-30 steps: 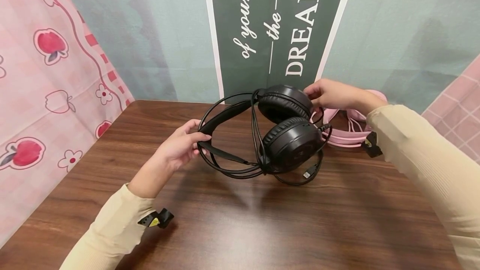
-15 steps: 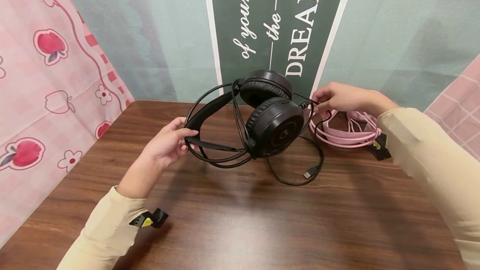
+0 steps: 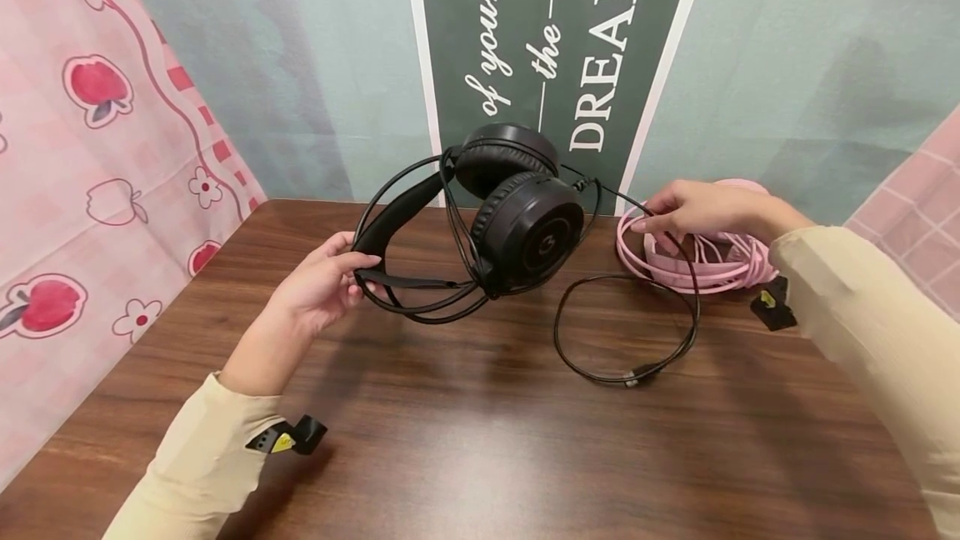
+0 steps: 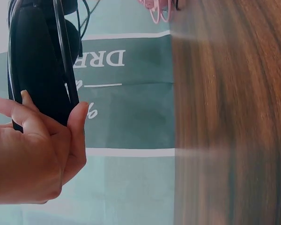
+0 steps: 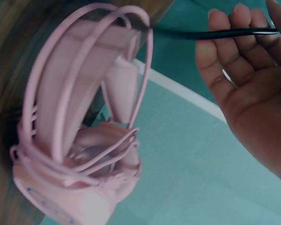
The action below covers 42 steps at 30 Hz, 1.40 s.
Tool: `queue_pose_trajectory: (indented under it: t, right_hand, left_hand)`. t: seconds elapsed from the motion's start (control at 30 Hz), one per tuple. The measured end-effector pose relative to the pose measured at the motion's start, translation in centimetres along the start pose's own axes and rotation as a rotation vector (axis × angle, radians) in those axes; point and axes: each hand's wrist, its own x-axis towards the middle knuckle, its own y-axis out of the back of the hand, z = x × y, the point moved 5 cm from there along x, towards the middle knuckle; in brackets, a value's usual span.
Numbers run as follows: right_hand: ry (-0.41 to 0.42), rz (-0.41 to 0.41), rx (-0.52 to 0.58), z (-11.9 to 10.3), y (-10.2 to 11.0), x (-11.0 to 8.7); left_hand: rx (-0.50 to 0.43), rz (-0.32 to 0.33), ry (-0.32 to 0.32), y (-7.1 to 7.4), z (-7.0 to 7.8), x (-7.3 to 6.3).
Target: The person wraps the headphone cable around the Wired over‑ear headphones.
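Black over-ear headphones (image 3: 543,232) hang above the table in the head view, ear cups toward the right. My left hand (image 3: 311,286) grips them by the padded headband, thumb on one side; the left wrist view shows the same hand (image 4: 37,154) around the band. Off to the right, my right hand (image 3: 708,207) pinches the headphones' black cable (image 3: 697,298). In the right wrist view the cable (image 5: 215,34) runs across the fingers to the thumb. Its lower part loops on the table and ends in a USB plug (image 3: 640,375).
Pink headphones (image 3: 675,275) with a bundled pink cord lie at the back right, under and behind my right hand. The brown wooden table (image 3: 465,440) meets a printed cloth backdrop (image 3: 360,65) at its rear edge. A pink patterned curtain (image 3: 67,190) hangs on the left.
My left hand has carried the black headphones left and slightly up. The right hand has left the ear cup and drawn the cable out to the right, widening its loop on the table.
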Motion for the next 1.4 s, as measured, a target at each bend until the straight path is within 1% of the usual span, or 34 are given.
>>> queue_pose_trajectory:
  t: [0.07,0.2,0.37,0.47,0.57,0.63,0.87,0.97,1.1,1.17,1.23,1.33,1.4]
  right_hand:
    - [0.012,-0.006,0.009,0.4,-0.1,-0.3]
    - [0.018,-0.009,0.068,0.9,0.0,-1.0]
    - [-0.005,0.019,0.125,1.3,0.4,-1.6]
    - [-0.01,0.05,0.089,1.5,0.7,-1.9]
    - [0.007,0.068,0.038,1.6,0.7,-2.2]
    - [0.026,0.064,0.06,1.8,0.6,-2.3]
    - [0.182,-0.013,0.458,1.8,0.1,-2.7]
    - [0.246,-0.027,0.547,1.8,0.3,-2.9]
    - [0.304,-0.042,0.611,1.9,0.5,-3.2]
    - [0.311,-0.026,0.599,2.1,0.6,-3.3]
    - [0.305,0.013,0.554,2.3,0.7,-3.4]
    - [0.266,0.091,0.453,2.7,0.7,-3.6]
    - [0.235,0.13,0.417,2.8,0.7,-3.6]
  left_hand:
    - [-0.012,0.005,-0.009,0.3,0.3,-0.1]
    - [-0.046,0.014,-0.027,0.9,0.8,-0.3]
    - [-0.068,0.026,-0.035,1.4,1.2,-0.6]
    - [-0.069,0.033,-0.034,1.5,1.3,-0.7]
    - [-0.066,0.044,-0.037,1.5,1.4,-0.7]
    - [-0.074,0.047,-0.036,1.6,1.4,-0.6]
    - [-0.124,0.06,-0.04,2.1,1.3,-0.6]
    - [-0.131,0.066,-0.042,2.3,1.3,-0.6]
    - [-0.155,0.061,-0.04,2.6,1.3,-0.6]
    - [-0.165,0.052,-0.038,2.7,1.3,-0.7]
    - [-0.177,0.048,-0.033,2.8,1.4,-0.7]
    - [-0.18,0.05,-0.025,2.9,1.4,-0.8]
    - [-0.177,0.053,-0.026,2.9,1.4,-0.9]
